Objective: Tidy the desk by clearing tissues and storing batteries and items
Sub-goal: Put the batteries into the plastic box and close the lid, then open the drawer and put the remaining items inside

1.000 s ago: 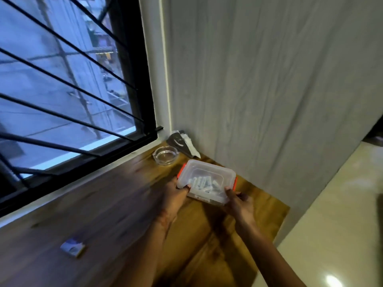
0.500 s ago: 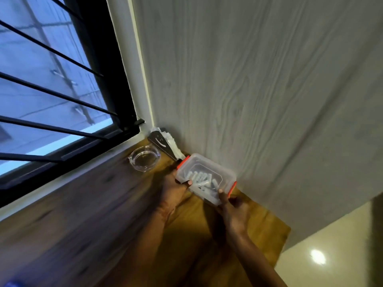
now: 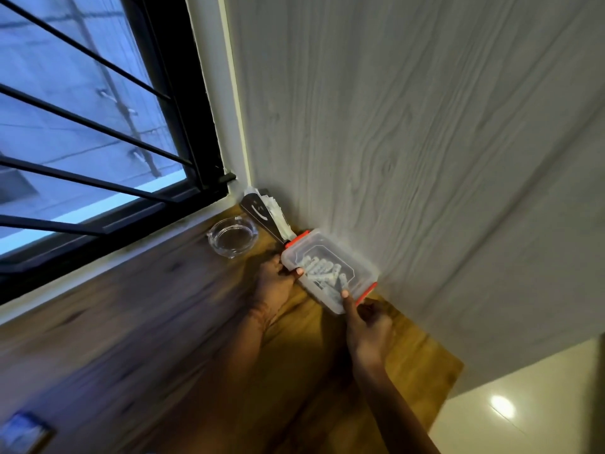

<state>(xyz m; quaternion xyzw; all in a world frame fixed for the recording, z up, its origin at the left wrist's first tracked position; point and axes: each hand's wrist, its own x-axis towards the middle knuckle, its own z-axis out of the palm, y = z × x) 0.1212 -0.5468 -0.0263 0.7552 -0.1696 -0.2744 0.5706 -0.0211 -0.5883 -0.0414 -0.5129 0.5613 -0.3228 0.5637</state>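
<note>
A clear plastic box (image 3: pixel 330 267) with orange-red side clips and a shut lid holds several white batteries (image 3: pixel 322 273). It sits at the back of the wooden desk (image 3: pixel 183 339), close against the grey wall panel. My left hand (image 3: pixel 273 283) grips its near left corner, thumb on the lid. My right hand (image 3: pixel 368 326) grips its near right corner by the clip, thumb up on the lid.
A round glass ashtray (image 3: pixel 233 238) stands left of the box. A dark metal napkin holder (image 3: pixel 262 213) with white tissues leans in the corner by the barred window (image 3: pixel 91 132). A small blue-white packet (image 3: pixel 23 432) lies far left; the desk ends at the right, tiled floor (image 3: pixel 523 414) below.
Both hands have carried the box away from me toward the wall, into the corner by the napkin holder. The view has shifted right and closer.
</note>
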